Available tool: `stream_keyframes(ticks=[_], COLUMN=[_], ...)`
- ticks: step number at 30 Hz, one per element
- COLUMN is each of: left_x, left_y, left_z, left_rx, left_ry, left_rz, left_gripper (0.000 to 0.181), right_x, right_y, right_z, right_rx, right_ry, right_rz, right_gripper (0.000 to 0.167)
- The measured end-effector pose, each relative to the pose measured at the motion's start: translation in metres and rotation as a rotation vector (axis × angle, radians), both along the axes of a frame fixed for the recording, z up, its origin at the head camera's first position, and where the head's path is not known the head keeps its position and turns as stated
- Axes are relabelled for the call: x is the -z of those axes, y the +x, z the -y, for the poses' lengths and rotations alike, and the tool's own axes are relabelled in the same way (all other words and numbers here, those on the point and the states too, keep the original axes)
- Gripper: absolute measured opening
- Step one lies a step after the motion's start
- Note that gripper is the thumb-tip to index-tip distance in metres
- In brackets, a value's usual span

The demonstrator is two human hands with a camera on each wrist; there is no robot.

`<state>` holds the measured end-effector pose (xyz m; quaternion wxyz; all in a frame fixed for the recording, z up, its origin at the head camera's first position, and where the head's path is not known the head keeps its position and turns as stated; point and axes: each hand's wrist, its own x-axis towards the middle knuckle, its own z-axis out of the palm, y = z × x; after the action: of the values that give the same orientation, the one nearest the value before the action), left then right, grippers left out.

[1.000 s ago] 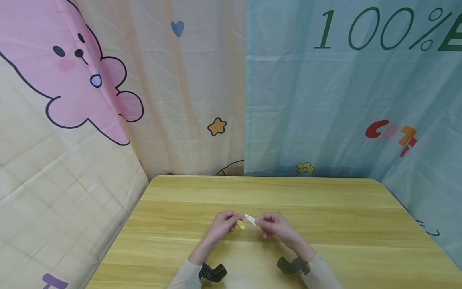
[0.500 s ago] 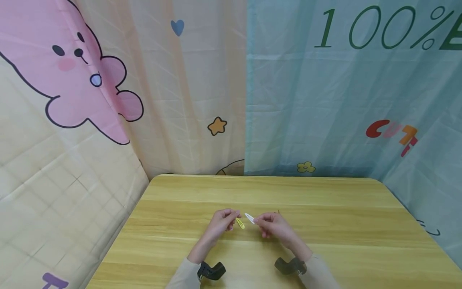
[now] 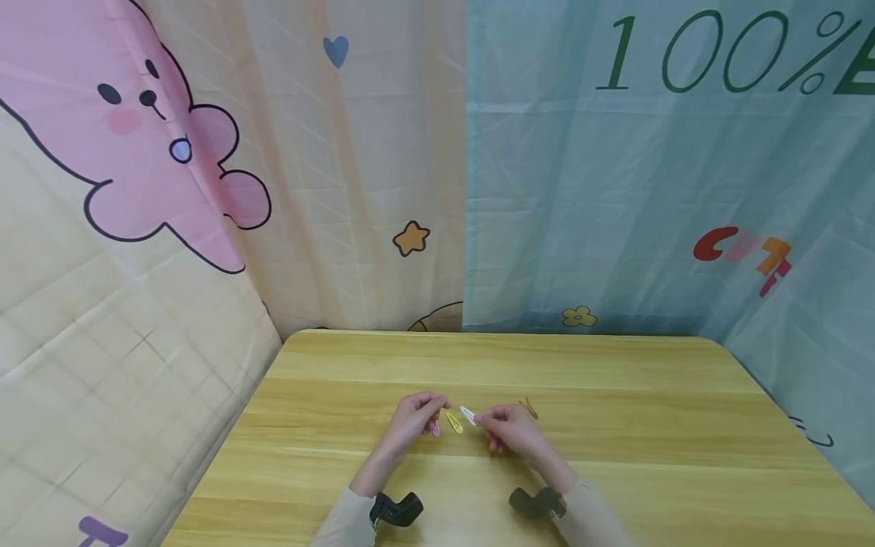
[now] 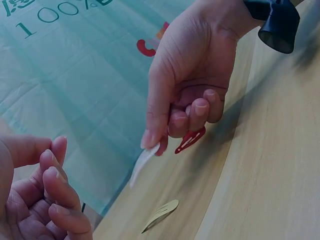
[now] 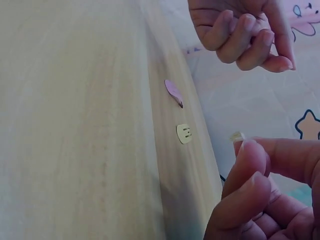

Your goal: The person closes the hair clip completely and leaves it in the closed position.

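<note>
My right hand (image 3: 516, 431) pinches a white snap hair clip (image 3: 468, 415) between thumb and forefinger. In the left wrist view that white hair clip (image 4: 142, 165) points away from the fingertips. My left hand (image 3: 412, 419) is raised to the left; thumb and forefinger tips meet with nothing visible between them, the other fingers curled (image 5: 242, 35). On the table between the hands lies a yellow hair clip (image 3: 454, 422). Just under the left hand is a pink hair clip (image 5: 173, 91), mostly hidden in the head view. Beyond the right hand lies a red hair clip (image 4: 190, 140).
The wooden table (image 3: 615, 372) reaches back to printed curtains, beige (image 3: 383, 152) and teal (image 3: 547, 175). A dark camera mount sits on each wrist, the left mount (image 3: 399, 509) and the right mount (image 3: 536, 503).
Both hands have shifted slightly left, the right one still with the white hair clip. The pink hair clip and more of the red one have come into sight. The yellow clip stays put.
</note>
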<state>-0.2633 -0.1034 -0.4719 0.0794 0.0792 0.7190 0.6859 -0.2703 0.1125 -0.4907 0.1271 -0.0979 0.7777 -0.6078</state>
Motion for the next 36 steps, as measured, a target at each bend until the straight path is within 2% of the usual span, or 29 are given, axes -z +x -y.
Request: stream_keyframes(ticks=[10, 18, 24, 36], left_x=[0.001, 0.001, 0.001, 0.003], left_y=[0.0, 0.0, -0.001, 0.0], left_z=[0.0, -0.002, -0.002, -0.003], left_rx=[-0.005, 0.006, 0.005, 0.01], left_ry=[-0.014, -0.012, -0.011, -0.004], left_rz=[-0.017, -0.007, -0.022, -0.003], left_gripper=[0.044, 0.044, 0.042, 0.044], right_x=[0.009, 0.013, 0.014, 0.013], right_y=[0.0, -0.003, -0.005, -0.002], right_z=[0.008, 0.009, 0.009, 0.009], right_rx=[0.05, 0.065, 0.068, 0.097], right_ry=[0.063, 0.107, 0.122, 0.138], right_rz=[-0.006, -0.027, -0.021, -0.018], right_gripper=[0.02, 0.018, 0.018, 0.018])
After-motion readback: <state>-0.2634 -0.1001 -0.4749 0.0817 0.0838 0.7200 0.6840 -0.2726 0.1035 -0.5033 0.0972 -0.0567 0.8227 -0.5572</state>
